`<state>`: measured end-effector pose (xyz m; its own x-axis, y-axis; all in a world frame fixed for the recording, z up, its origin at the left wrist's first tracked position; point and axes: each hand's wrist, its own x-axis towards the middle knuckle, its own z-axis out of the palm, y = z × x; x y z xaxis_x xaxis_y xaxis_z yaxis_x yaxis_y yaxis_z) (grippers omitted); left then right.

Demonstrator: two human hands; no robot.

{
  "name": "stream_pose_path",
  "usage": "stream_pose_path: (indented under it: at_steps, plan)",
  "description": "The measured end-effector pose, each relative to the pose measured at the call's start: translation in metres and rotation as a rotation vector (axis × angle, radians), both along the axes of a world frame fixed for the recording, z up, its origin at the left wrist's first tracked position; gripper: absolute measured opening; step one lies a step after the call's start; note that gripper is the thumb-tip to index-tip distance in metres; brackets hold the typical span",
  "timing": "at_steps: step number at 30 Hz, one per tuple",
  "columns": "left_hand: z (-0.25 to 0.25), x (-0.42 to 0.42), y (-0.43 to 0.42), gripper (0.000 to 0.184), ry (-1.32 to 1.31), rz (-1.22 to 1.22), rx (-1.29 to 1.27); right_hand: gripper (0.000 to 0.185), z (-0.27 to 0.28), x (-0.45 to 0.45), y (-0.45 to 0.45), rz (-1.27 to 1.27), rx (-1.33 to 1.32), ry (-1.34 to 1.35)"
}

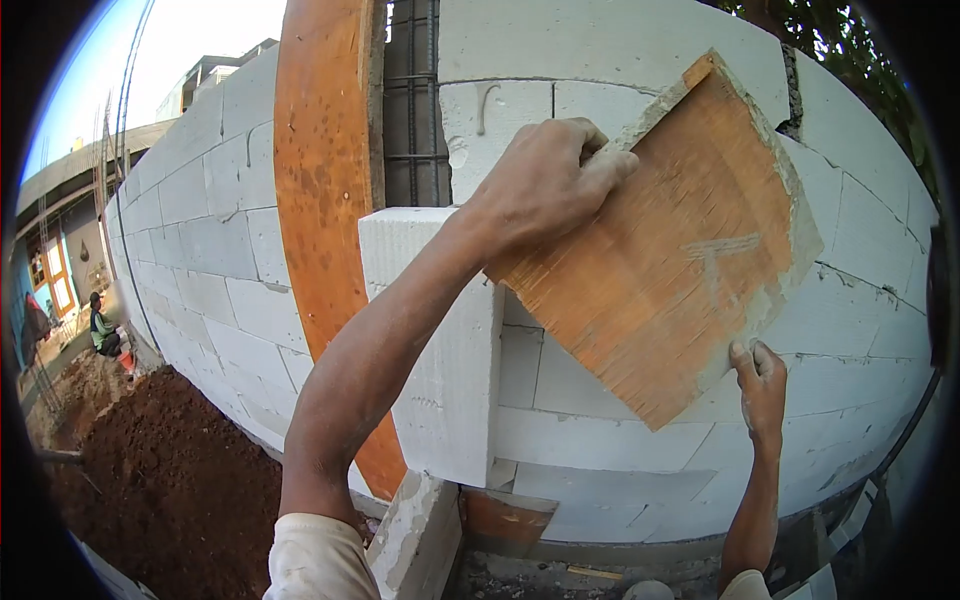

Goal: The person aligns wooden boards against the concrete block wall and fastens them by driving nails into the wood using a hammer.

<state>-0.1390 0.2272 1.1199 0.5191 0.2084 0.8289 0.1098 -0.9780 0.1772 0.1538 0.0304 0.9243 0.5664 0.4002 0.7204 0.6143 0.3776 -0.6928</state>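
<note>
While the left hand (545,185) pinches its upper edge and the right hand (762,385) its lower one, the wooden board (660,260) tilts before the block wall (865,225), likely light, stiff, best gripped edgewise.

Ground (75,395) | on it, left: heaped red-brown soil (180,480) | bottom: pale strip (595,573)

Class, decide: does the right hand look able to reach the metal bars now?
Probably not: the right hand holds the board, which lies between it and the metal bars.
</note>
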Motion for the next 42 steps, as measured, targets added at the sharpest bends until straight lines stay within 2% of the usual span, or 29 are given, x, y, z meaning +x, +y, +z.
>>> stream_pose_path:
  at_steps: [1, 2, 3, 4, 5, 6, 7, 8, 9, 10, 11, 15, 17, 18, 20, 21, 22, 23, 24, 26, 27, 28, 30, 35, 37, 42]
  plan:
    - [0.0, 0.001, -0.002, 0.056, -0.03, 0.024, 0.015, 0.037, 0.005, -0.006, -0.012, -0.126, -0.214, -0.15]
    - [0.002, 0.001, -0.003, 0.056, -0.022, 0.027, 0.028, 0.037, 0.008, -0.011, -0.023, -0.251, -0.431, -0.3]
    - [0.006, -0.001, -0.006, 0.05, 0.019, 0.132, 0.187, 0.036, 0.006, -0.016, -0.03, -0.306, -0.333, -0.423]
    - [0.01, -0.001, -0.009, 0.044, 0.059, 0.236, 0.345, 0.036, 0.008, -0.019, -0.038, -0.303, -0.32, -0.416]
    - [0.012, 0.0, -0.015, 0.044, 0.063, 0.24, 0.358, 0.032, 0.012, -0.023, -0.048, -0.344, -0.147, -0.482]
    - [0.011, 0.001, -0.021, 0.039, 0.124, 0.27, 0.496, 0.03, 0.018, -0.028, -0.059, -0.386, 0.024, -0.544]
    - [0.01, 0.004, -0.027, 0.034, 0.187, 0.298, 0.63, 0.035, 0.032, -0.037, -0.07, -0.455, 0.083, -0.673]
    - [0.008, 0.009, -0.031, 0.034, 0.191, 0.298, 0.634, 0.045, 0.05, -0.046, -0.074, -0.526, 0.139, -0.802]
    - [0.006, 0.014, -0.034, 0.03, 0.225, 0.269, 0.748, 0.045, 0.064, -0.052, -0.069, -0.526, 0.139, -0.799]
    - [0.004, 0.018, -0.04, 0.026, 0.258, 0.237, 0.858, 0.059, 0.077, -0.058, -0.064, -0.517, 0.162, -0.902]
    - [0.002, 0.023, -0.047, 0.019, 0.325, 0.249, 0.832, 0.075, 0.086, -0.062, -0.059, -0.504, 0.183, -1.006]
    - [-0.004, 0.043, -0.046, 0.015, 0.272, 0.141, 0.96, 0.081, 0.088, -0.054, -0.022, -0.407, 0.053, -1.147]
    - [-0.003, 0.05, -0.044, 0.011, 0.183, 0.093, 1.138, 0.067, 0.075, -0.045, -0.004, 0.23, -0.254, -0.704]
    - [0.001, 0.051, -0.044, 0.011, 0.178, 0.097, 1.141, 0.067, 0.072, -0.046, 0.006, 0.228, -0.252, -0.71]
    - [0.013, 0.051, -0.042, 0.024, 0.079, 0.144, 1.194, 0.06, 0.071, -0.052, 0.022, 0.368, -0.127, -0.235]
    - [0.019, 0.052, -0.037, 0.024, 0.076, 0.15, 1.196, 0.053, 0.083, -0.054, 0.022, 0.355, -0.151, -0.25]
    - [0.024, 0.053, -0.032, 0.029, -0.115, 0.153, 1.21, 0.053, 0.093, -0.059, 0.029, 0.357, -0.15, -0.256]
    - [0.027, 0.054, -0.027, 0.037, -0.307, 0.155, 1.218, 0.05, 0.104, -0.069, 0.038, 0.395, 0.021, -0.213]
    - [0.028, 0.049, -0.026, 0.037, -0.31, 0.157, 1.222, 0.048, 0.115, -0.076, 0.048, 0.431, 0.193, -0.167]
    - [0.025, 0.028, -0.024, 0.055, -0.337, 0.26, 1.029, 0.046, 0.144, -0.079, 0.067, 0.462, 0.242, -0.106]
    - [0.023, 0.019, -0.015, 0.062, -0.324, 0.321, 1.042, 0.044, 0.159, -0.08, 0.078, 0.492, 0.292, -0.042]
    - [0.019, 0.012, -0.01, 0.062, -0.328, 0.321, 1.042, 0.044, 0.172, -0.083, 0.09, 0.491, 0.304, -0.029]
    - [0.007, -0.001, 0.002, 0.069, -0.198, 0.408, 0.812, 0.044, 0.193, -0.09, 0.124, 0.464, 0.333, -0.024]
    - [-0.018, -0.024, 0.056, 0.069, -0.087, 0.536, 0.626, 0.043, 0.216, -0.101, 0.217, 0.282, 0.364, -0.15]
    - [-0.028, -0.036, 0.074, 0.071, -0.027, 0.577, 0.468, 0.043, 0.218, -0.115, 0.238, 0.125, 0.313, -0.189]
    - [-0.048, -0.056, 0.115, 0.074, -0.013, 0.609, 0.324, 0.046, 0.219, -0.137, 0.273, -0.019, 0.31, -0.228]
